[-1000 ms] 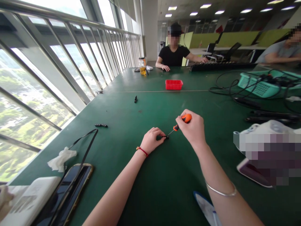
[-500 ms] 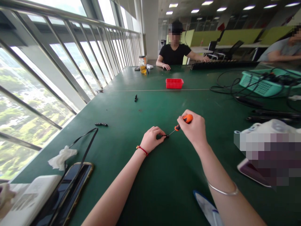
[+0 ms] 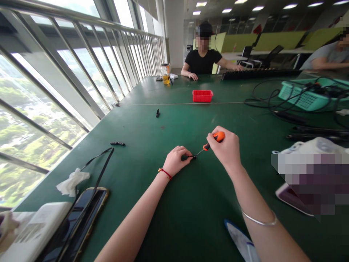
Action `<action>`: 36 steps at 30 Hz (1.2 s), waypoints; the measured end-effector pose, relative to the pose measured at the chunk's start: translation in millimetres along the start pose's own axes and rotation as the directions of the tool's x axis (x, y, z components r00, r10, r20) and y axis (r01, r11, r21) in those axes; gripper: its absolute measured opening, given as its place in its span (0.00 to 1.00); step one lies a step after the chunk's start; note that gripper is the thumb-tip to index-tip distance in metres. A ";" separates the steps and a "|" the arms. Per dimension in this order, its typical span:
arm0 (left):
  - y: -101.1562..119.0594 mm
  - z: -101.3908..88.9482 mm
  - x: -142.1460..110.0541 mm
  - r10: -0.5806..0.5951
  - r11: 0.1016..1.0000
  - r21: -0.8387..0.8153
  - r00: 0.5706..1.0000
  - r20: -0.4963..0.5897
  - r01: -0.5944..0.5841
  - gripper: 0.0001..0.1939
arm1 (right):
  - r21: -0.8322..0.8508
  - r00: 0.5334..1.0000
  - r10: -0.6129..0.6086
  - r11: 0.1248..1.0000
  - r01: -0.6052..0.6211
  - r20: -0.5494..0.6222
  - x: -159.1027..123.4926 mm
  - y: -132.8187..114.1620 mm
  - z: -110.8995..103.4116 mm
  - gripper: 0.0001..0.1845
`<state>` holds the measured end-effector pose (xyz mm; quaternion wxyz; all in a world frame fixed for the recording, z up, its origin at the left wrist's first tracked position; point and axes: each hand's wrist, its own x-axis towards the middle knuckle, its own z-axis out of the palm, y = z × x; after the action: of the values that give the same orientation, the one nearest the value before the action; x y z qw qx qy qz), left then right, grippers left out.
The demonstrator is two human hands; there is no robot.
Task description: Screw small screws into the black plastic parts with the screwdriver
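Note:
Between the thumb and fingers of my left hand [image 3: 177, 160] is a small black part [image 3: 193, 157], held low over the green table [image 3: 169, 218]. Most of that part is hidden by the fingers. My right hand [image 3: 225, 146] is closed around the orange-and-black handle of a screwdriver [image 3: 206, 146]. The thin metal shaft slants down to the left, and its tip meets the black part's right end. Two similar small black pieces lie apart on the table, one [image 3: 117, 144] to the left and another [image 3: 157, 113] farther back.
A red tray [image 3: 202, 96] stands beyond my hands. A teal basket [image 3: 298, 97] with black cables is at the right, near a white bag [image 3: 319, 149]. At left lies a phone [image 3: 88, 214] with a strap. A person in black [image 3: 203, 62] sits opposite.
Hardly anything differs. My right hand and the screwdriver handle have shifted very slightly to the right, while the tip stays at the black part. My left hand keeps its hold.

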<state>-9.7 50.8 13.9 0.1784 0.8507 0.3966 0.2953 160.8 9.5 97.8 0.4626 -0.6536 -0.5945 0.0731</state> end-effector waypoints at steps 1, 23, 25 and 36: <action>0.2 -0.1 0.0 0.001 1.000 -0.001 1.000 -0.001 -0.001 0.03 | 0.002 1.000 0.000 1.000 0.000 0.001 0.2 0.2 0.1 0.12; -1.5 1.7 -0.2 0.005 1.000 -0.006 1.000 -0.010 -0.005 0.02 | -0.186 0.996 0.033 0.982 -0.017 0.082 0.8 -9.1 -11.8 0.16; -1.2 1.4 -0.2 0.008 1.000 -0.004 1.000 -0.009 -0.008 0.02 | -0.189 0.995 0.019 0.982 0.000 0.100 0.2 -11.7 -14.0 0.09; -2.8 2.1 -0.4 0.010 1.000 -0.011 1.000 -0.010 -0.010 0.02 | -0.253 0.978 0.067 0.967 -0.016 0.195 -0.7 -15.8 -19.2 0.09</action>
<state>-10.1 52.1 10.7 0.1795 0.8501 0.3918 0.3027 161.8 -3.2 119.2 0.3120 -0.7083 -0.6290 0.0733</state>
